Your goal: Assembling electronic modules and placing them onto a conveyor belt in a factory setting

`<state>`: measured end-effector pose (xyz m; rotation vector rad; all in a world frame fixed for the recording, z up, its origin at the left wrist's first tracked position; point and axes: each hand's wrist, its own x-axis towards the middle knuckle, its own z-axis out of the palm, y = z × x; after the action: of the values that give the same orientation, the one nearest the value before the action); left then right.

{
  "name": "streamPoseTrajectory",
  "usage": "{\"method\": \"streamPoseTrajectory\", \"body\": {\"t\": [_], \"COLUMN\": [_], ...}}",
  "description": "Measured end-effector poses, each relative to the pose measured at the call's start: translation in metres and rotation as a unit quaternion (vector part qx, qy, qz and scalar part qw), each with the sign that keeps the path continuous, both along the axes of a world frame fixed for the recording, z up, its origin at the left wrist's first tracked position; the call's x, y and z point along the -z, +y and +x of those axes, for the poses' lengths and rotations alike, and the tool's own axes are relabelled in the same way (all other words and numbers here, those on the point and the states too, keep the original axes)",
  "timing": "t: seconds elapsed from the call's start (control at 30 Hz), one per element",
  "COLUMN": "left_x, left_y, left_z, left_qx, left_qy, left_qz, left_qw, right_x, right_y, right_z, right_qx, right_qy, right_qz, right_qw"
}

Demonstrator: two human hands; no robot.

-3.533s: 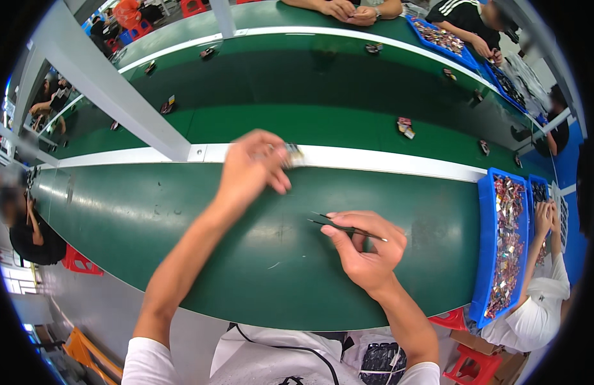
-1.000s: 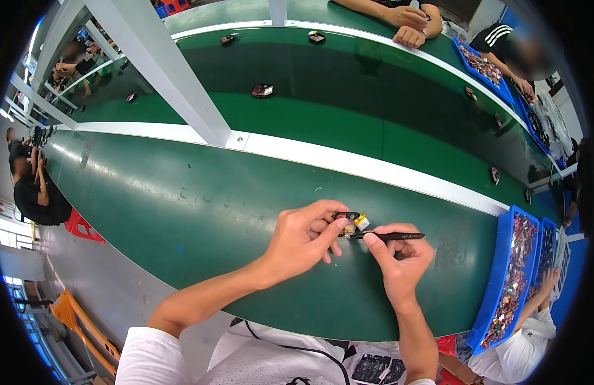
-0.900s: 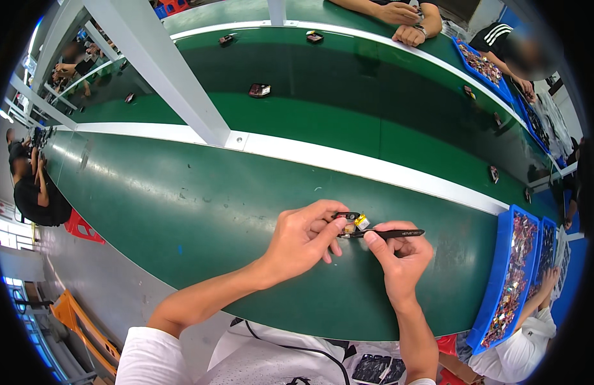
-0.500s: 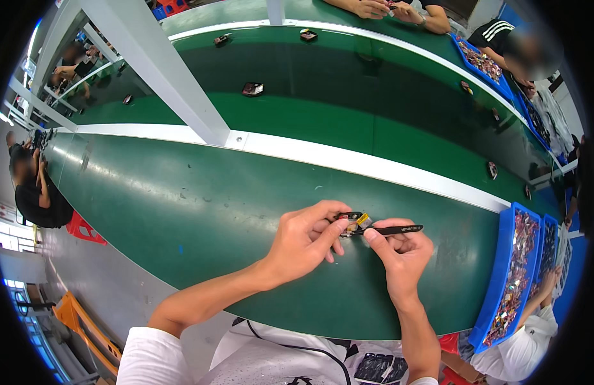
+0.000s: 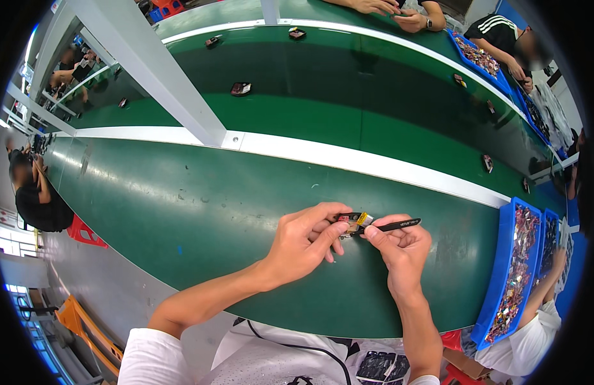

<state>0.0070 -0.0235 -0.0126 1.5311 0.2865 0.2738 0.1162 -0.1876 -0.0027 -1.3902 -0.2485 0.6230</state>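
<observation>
2 hands meet over the green table: left hand pinches a small dark part, right hand grips black tweezers at it. Looks mid-fitting; next wants a steady tip

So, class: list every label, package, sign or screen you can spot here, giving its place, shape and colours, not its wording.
Small yellow label: on the small dark part held between left hand and right hand, roughly rectangular.
Pale printed marking: along the black slim tool in the right hand, too small to describe.
Signs, screens, packages: none visible.
</observation>
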Motion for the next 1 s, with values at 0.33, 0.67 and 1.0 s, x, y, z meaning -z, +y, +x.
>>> {"method": "streamPoseTrajectory", "body": {"t": [0.33, 0.67, 1.0], "left_x": [-0.004, -0.008, -0.008], "left_y": [0.008, 0.013, 0.010], "left_z": [0.005, 0.005, 0.004], "left_qx": [0.009, 0.050, 0.031], "left_qy": [0.046, 0.080, 0.039], "left_qz": [-0.165, -0.217, -0.195], "left_qw": [0.985, 0.972, 0.980], "right_x": [0.011, 0.013, 0.016], "right_y": [-0.001, -0.002, -0.002], "right_z": [0.001, -0.002, -0.009], "right_qx": [-0.001, 0.012, 0.035], "right_qy": [-0.046, -0.150, -0.305], "right_qz": [0.007, 0.042, 0.046], "right_qw": [0.999, 0.988, 0.951]}}
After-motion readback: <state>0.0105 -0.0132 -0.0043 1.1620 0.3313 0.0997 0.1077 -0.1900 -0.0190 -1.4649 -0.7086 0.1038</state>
